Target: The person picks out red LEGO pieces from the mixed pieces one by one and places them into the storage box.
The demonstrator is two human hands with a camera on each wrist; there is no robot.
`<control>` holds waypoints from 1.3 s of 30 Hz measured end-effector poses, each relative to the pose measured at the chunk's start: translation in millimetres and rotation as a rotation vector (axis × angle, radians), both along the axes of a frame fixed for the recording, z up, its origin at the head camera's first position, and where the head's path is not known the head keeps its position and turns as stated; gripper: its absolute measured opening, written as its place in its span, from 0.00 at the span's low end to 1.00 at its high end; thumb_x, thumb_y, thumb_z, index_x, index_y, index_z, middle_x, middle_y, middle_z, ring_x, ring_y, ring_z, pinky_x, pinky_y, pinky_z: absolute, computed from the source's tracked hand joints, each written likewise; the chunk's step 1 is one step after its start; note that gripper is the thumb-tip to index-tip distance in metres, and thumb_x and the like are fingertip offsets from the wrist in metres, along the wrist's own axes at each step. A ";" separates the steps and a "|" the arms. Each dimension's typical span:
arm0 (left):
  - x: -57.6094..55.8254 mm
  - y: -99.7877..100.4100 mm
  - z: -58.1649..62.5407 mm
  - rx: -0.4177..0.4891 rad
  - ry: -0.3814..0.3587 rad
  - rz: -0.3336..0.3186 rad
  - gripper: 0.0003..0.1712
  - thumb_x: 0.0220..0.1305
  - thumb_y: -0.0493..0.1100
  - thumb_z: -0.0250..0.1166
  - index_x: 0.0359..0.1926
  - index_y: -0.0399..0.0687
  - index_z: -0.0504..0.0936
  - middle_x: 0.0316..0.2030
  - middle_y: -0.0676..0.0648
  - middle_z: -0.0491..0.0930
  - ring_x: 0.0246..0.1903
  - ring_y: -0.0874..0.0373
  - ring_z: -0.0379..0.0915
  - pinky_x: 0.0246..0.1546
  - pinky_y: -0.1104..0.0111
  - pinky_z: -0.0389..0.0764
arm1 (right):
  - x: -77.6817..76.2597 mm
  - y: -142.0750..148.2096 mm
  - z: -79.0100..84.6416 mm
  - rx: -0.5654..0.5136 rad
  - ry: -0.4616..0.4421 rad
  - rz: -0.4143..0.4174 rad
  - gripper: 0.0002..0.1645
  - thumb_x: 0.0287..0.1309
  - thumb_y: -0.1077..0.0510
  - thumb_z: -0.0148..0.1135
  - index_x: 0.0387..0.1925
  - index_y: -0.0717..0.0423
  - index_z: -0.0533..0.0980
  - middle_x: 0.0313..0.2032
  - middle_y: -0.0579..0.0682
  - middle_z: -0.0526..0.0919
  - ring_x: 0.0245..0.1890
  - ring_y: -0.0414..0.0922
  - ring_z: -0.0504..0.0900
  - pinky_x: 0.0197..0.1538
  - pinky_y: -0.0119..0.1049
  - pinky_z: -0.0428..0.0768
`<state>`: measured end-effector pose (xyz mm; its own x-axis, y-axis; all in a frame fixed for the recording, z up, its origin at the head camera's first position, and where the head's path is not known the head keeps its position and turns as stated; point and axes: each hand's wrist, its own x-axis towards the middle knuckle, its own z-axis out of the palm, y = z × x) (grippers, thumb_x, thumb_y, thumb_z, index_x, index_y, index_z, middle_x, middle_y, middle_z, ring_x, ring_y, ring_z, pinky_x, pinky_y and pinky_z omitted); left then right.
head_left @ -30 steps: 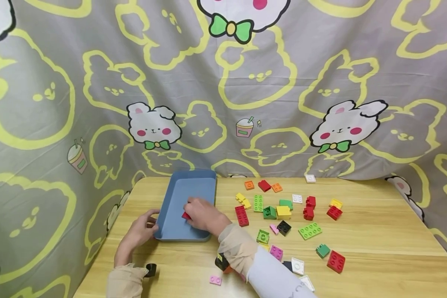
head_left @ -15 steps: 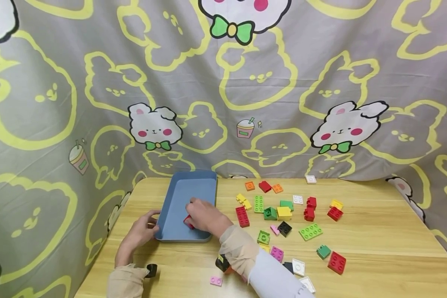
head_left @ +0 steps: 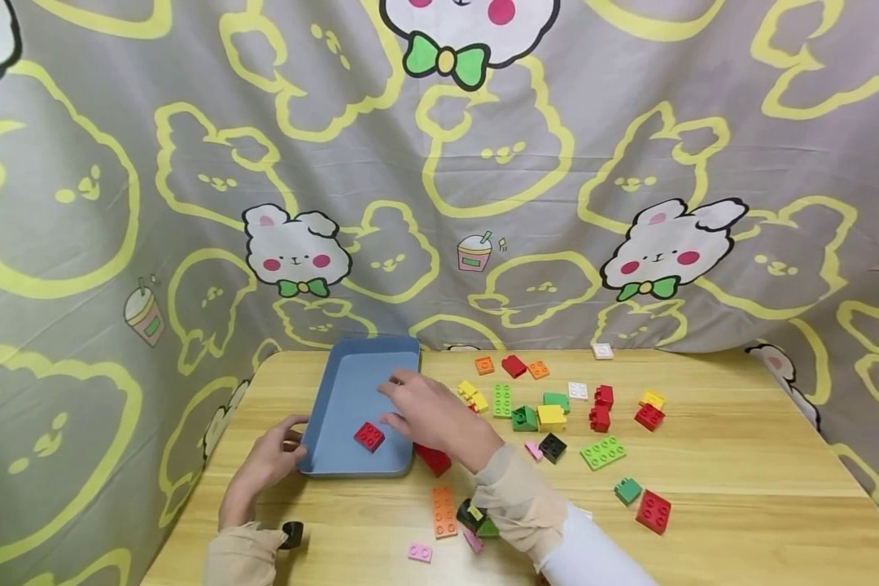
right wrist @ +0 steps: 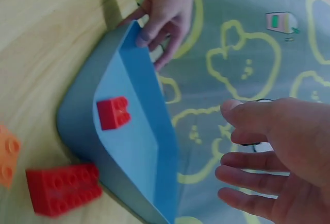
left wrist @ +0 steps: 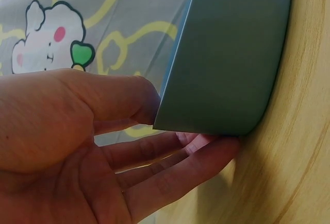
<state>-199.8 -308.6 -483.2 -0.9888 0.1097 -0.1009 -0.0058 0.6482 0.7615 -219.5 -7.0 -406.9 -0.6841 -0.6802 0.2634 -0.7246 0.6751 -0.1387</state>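
Note:
A blue tray (head_left: 359,382) lies on the left part of the table. One red toy brick (head_left: 369,436), studs up, sits on its floor towards the front. My left hand (head_left: 267,456) grips the tray's near left corner; in the left wrist view the thumb is at the rim and the other fingers are against the outside of the wall (left wrist: 221,54). Over the tray's right side hovers my right hand (head_left: 435,411), fingers loosely extended and nothing in them. The right wrist view shows that hand (right wrist: 278,157) apart from the brick (right wrist: 113,113).
Just outside the tray's right wall lies another red brick (head_left: 434,462). An orange brick (head_left: 443,513) and a small pink brick (head_left: 421,553) are nearer the front. Several mixed bricks, such as a lime one (head_left: 604,452), spread over the table's right side. A patterned curtain (head_left: 527,163) hangs behind.
My right hand has let go of the red brick, leaving it in the tray, and has moved right and up from it. The left hand keeps its grip on the corner.

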 end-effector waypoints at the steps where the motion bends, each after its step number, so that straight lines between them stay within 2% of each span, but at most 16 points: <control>1: -0.1 -0.5 -0.2 -0.001 0.001 -0.001 0.30 0.66 0.25 0.58 0.69 0.30 0.68 0.47 0.30 0.79 0.46 0.39 0.79 0.33 0.61 0.84 | 1.6 4.8 1.8 -0.011 0.000 -0.001 0.26 0.68 0.46 0.66 0.61 0.55 0.80 0.55 0.52 0.81 0.53 0.45 0.81 0.54 0.33 0.81; 3: -0.2 -1.1 0.0 -0.005 0.005 -0.013 0.30 0.66 0.26 0.58 0.69 0.28 0.67 0.47 0.29 0.79 0.46 0.39 0.79 0.32 0.61 0.84 | 4.9 15.0 4.6 -0.030 -0.001 -0.008 0.27 0.68 0.47 0.66 0.62 0.55 0.79 0.56 0.53 0.80 0.54 0.46 0.81 0.54 0.34 0.82; 10: -1.2 -0.6 2.7 -0.025 0.002 0.005 0.30 0.65 0.26 0.58 0.69 0.30 0.68 0.48 0.30 0.79 0.47 0.38 0.79 0.34 0.60 0.84 | 16.7 50.2 7.8 -0.115 -0.057 -0.061 0.29 0.67 0.51 0.68 0.65 0.56 0.76 0.60 0.55 0.78 0.57 0.48 0.79 0.55 0.39 0.82; 16: -1.2 -1.0 2.5 -0.027 0.006 0.003 0.30 0.66 0.26 0.58 0.69 0.30 0.69 0.48 0.29 0.79 0.47 0.37 0.79 0.34 0.60 0.84 | 26.8 75.1 2.2 -0.173 -0.025 -0.088 0.31 0.65 0.50 0.70 0.66 0.54 0.75 0.58 0.54 0.78 0.50 0.47 0.81 0.49 0.39 0.84; 21: -0.6 -1.8 1.9 -0.030 0.005 0.009 0.30 0.66 0.26 0.59 0.69 0.30 0.69 0.47 0.30 0.80 0.47 0.38 0.79 0.34 0.60 0.84 | 39.1 96.8 -3.2 -0.219 -0.023 -0.120 0.31 0.64 0.51 0.71 0.67 0.52 0.75 0.60 0.53 0.77 0.54 0.47 0.80 0.50 0.42 0.84; 27: -0.7 -1.4 2.3 -0.022 0.012 0.007 0.29 0.66 0.26 0.59 0.68 0.29 0.69 0.47 0.31 0.80 0.47 0.39 0.79 0.34 0.59 0.84 | 54.2 123.0 -8.1 -0.225 -0.059 -0.183 0.33 0.65 0.50 0.70 0.69 0.51 0.74 0.63 0.54 0.75 0.57 0.50 0.79 0.52 0.46 0.84; 34: -0.3 -0.5 0.3 -0.017 0.020 0.005 0.29 0.65 0.25 0.59 0.68 0.30 0.70 0.46 0.31 0.80 0.47 0.38 0.80 0.35 0.58 0.84 | 69.2 155.4 -15.0 -0.241 -0.048 -0.231 0.35 0.61 0.50 0.74 0.68 0.48 0.74 0.61 0.51 0.76 0.47 0.44 0.82 0.43 0.39 0.85; 39: -1.1 -2.1 -2.1 -0.023 0.016 0.006 0.30 0.65 0.26 0.59 0.68 0.31 0.70 0.47 0.33 0.80 0.48 0.39 0.79 0.36 0.59 0.83 | 80.5 176.2 -19.6 -0.231 -0.043 -0.286 0.38 0.58 0.49 0.76 0.69 0.47 0.74 0.61 0.52 0.76 0.55 0.51 0.80 0.48 0.47 0.86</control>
<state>-200.9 -310.7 -485.3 -0.9909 0.1021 -0.0877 0.0025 0.6656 0.7463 -139.0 169.2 -426.6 -0.8519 -0.3855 0.3544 -0.5010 0.7970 -0.3374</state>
